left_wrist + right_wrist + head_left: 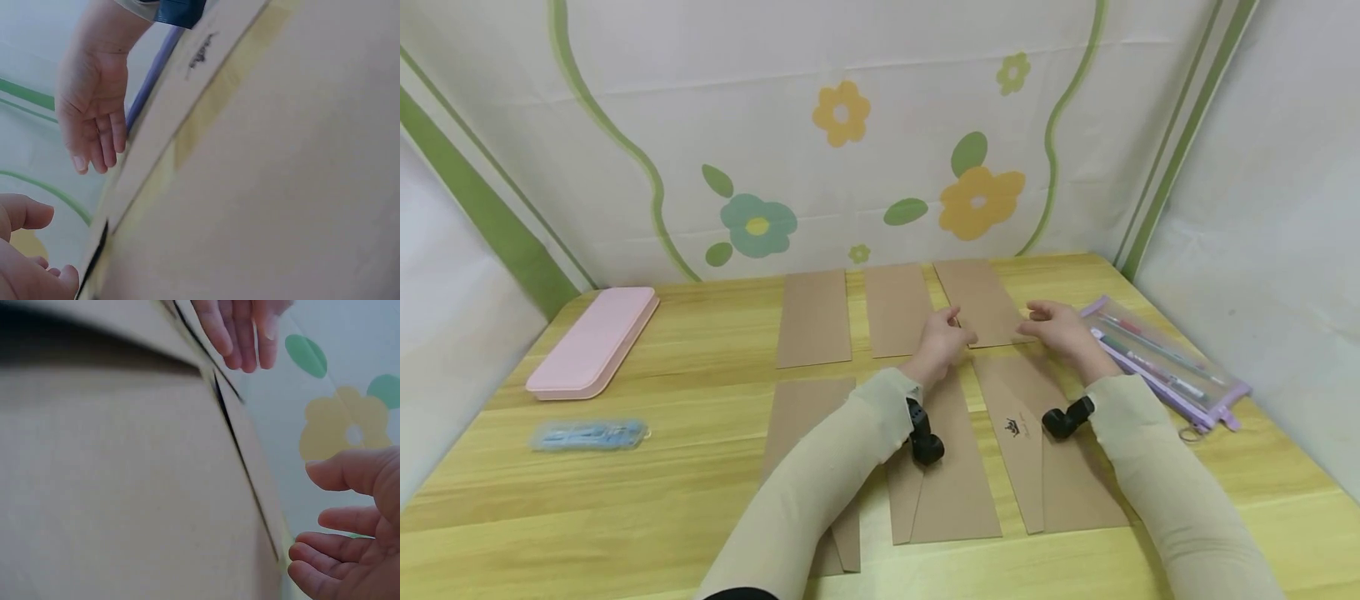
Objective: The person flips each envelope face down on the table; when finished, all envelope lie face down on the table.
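Brown kraft-paper envelopes lie in two rows on the table. My left hand (942, 340) is over the gap between the back middle envelope (898, 310) and the back right envelope (981, 300), its thumb and fingers apart. At the right edge of that back right envelope is my right hand (1060, 329), fingers loosely bent. In the right wrist view the right hand (350, 531) has nothing between thumb and fingers. Below the hands lie the front middle envelope (955, 492) and the front right envelope (1022, 450), which bears a small black crown print. My left sleeve partly hides the front left envelope (797, 408).
A pink case (593, 342) and a small clear pouch with blue items (589, 435) lie at the left. On the right, a purple-edged mesh pouch (1165, 362) with pens lies beside my right forearm. Behind the back left envelope (814, 317) hangs a flowered cloth wall (880, 192).
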### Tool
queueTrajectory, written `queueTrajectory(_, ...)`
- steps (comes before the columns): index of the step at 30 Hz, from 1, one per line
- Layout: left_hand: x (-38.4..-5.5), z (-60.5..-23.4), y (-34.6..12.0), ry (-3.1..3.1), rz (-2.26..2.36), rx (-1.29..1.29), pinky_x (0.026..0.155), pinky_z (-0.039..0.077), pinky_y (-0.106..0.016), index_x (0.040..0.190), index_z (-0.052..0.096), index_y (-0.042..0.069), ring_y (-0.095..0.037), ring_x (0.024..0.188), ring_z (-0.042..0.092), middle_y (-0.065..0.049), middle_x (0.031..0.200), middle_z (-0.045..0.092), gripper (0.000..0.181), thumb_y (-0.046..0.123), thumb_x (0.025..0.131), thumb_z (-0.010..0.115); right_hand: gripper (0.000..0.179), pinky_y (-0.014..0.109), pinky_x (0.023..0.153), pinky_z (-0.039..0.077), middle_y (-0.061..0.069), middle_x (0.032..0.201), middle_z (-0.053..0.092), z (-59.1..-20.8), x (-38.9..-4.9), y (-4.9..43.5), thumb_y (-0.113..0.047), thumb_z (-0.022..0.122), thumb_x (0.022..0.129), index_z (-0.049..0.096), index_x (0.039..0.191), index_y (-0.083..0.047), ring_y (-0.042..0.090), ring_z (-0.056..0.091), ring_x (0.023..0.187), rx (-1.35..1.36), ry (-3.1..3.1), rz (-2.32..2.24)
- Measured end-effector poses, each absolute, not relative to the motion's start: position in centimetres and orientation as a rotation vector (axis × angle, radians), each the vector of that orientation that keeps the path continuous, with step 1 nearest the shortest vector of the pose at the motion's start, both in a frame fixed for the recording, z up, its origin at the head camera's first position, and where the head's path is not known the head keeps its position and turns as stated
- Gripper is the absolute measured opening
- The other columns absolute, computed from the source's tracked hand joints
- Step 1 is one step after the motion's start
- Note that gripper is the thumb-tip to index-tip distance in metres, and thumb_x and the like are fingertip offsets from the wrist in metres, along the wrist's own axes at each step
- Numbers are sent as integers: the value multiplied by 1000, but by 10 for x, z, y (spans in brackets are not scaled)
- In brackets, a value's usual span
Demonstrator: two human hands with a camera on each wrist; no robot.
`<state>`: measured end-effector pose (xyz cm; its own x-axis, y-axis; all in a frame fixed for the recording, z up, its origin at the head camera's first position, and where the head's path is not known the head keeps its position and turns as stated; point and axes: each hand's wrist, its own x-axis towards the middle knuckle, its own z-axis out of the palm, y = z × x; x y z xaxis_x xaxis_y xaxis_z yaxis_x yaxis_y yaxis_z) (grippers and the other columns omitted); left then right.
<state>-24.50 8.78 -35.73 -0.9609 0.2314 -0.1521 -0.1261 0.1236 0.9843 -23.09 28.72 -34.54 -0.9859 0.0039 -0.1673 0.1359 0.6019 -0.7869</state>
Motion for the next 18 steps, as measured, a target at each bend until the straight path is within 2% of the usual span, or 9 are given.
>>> queueTrajectory(4, -244, -340, 80, 2121, 1974, 167, 100, 40, -35, 138, 42, 7, -25, 129, 39, -13, 140, 42, 63, -4, 80, 62, 67, 54, 105, 29, 28, 143, 32, -336, -230, 278, -22, 55, 92, 22, 145, 0, 43, 31, 130, 79, 2702, -1333)
queueTrajectory(10, -238, -315, 58, 2140, 1967, 358, 100, 42, -33, 142, 35, 8, -20, 132, 36, -5, 145, 38, 68, -3, 81, 61, 67, 54, 103, 33, 27, 140, 36, -315, -220, 257, -24, 55, 93, 21, 147, -3, 41, 37, 127, -74, 2676, -1395)
queueTrajectory(18, -225, -304, 7, 2195, 1910, 459, 103, 39, -34, 143, 33, 10, -23, 133, 35, -7, 146, 35, 71, -4, 80, 62, 67, 42, 100, 40, 27, 144, 29, -293, -206, 227, -21, 53, 94, 17, 147, -2, 39, 37, 127, -211, 2349, -1709)
